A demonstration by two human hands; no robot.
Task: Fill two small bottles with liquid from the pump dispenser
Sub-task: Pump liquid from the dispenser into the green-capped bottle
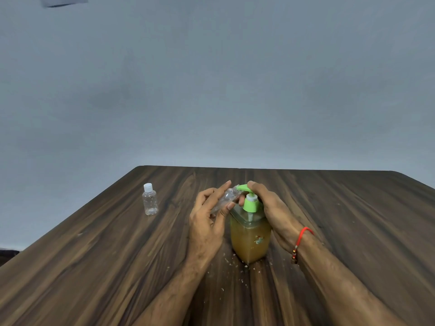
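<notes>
A pump dispenser (250,241) with amber liquid and a green pump head stands on the table in front of me. My left hand (208,220) holds a small clear bottle (227,197) tilted, its open mouth at the green spout. My right hand (268,205) wraps the dispenser's top from the right, fingers resting on the pump head. A second small clear bottle (150,199) with a white cap stands upright to the left, apart from both hands.
The dark wooden table (353,220) reaches its far edge just behind the dispenser, with a grey wall beyond. Small white crumbs (227,261) lie scattered around the dispenser's base. A red thread band (302,236) circles my right wrist.
</notes>
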